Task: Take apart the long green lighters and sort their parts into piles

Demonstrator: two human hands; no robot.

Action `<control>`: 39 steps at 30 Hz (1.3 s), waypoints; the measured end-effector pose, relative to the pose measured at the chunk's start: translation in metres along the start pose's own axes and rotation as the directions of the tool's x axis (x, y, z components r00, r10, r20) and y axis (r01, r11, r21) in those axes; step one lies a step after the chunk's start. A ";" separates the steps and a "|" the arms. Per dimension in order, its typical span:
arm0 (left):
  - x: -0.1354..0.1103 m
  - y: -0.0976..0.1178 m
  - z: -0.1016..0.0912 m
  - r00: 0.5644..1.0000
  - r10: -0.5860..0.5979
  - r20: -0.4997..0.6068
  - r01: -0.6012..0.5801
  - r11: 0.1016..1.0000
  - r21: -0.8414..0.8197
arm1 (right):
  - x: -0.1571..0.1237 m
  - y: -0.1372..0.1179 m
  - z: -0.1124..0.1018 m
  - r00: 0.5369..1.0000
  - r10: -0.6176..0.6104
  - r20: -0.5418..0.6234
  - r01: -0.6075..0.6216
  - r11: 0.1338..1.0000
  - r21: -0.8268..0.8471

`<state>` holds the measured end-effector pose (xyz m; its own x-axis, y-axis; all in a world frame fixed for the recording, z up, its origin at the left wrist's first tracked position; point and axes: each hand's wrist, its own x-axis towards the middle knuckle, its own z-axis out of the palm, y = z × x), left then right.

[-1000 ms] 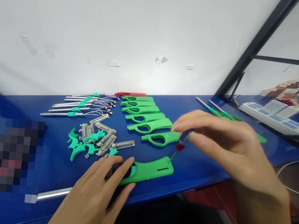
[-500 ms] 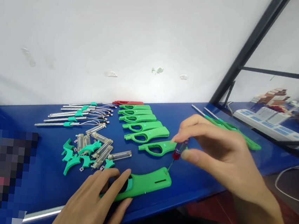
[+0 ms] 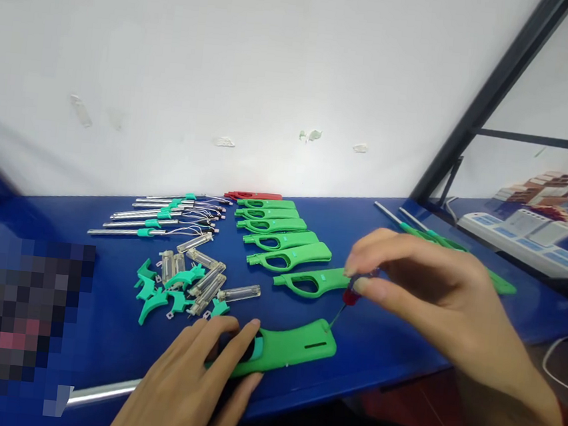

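Observation:
My left hand [image 3: 198, 379] is closed over the front part of a green lighter [image 3: 291, 349], holding it down near the table's front edge. A metal tube [image 3: 103, 393] sticks out to the left of that hand. Between thumb and fingers, my right hand [image 3: 421, 300] pinches a small screwdriver [image 3: 351, 294] with a red and purple see-through handle. The screwdriver leans, its tip at the corner of the lighter's rear end. Just behind lies a green handle shell [image 3: 325, 280], partly covered by the right hand.
More green handle shells [image 3: 295, 254] and a red one [image 3: 255, 197] lie in a column. To their left are metal tubes with wires [image 3: 163, 215], clear fuel tanks [image 3: 240, 293] and teal triggers [image 3: 155, 302]. Green lighters [image 3: 503, 284] lie right, near a power strip [image 3: 527, 240] and black frame [image 3: 490, 99].
The view has shifted slightly left, so everything sits further right. The screwdriver handle leans over more to the right, with its tip still at the lighter's end. The left hand keeps its hold.

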<state>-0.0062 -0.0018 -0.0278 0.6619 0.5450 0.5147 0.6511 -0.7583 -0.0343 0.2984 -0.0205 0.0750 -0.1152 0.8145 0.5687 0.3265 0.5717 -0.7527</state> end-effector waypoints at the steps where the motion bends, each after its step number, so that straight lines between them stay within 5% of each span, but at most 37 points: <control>1: 0.001 0.001 -0.001 1.000 -0.003 0.003 0.003 1.000 -0.002 | -0.001 0.000 0.000 1.000 0.011 0.013 -0.011 1.000 -0.006; 9: 0.007 0.007 -0.006 0.997 0.008 -0.081 -0.006 1.000 0.018 | -0.001 -0.002 -0.001 0.999 -0.030 0.029 0.031 0.999 -0.033; 39: 0.007 0.008 -0.006 0.999 -0.008 -0.053 0.006 0.999 -0.040 | -0.002 -0.001 0.002 1.000 -0.027 0.001 0.027 0.998 -0.059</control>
<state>0.0011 -0.0059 -0.0196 0.6362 0.5314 0.5594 0.6394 -0.7689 0.0032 0.2966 -0.0225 0.0736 -0.1244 0.7991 0.5882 0.3780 0.5863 -0.7165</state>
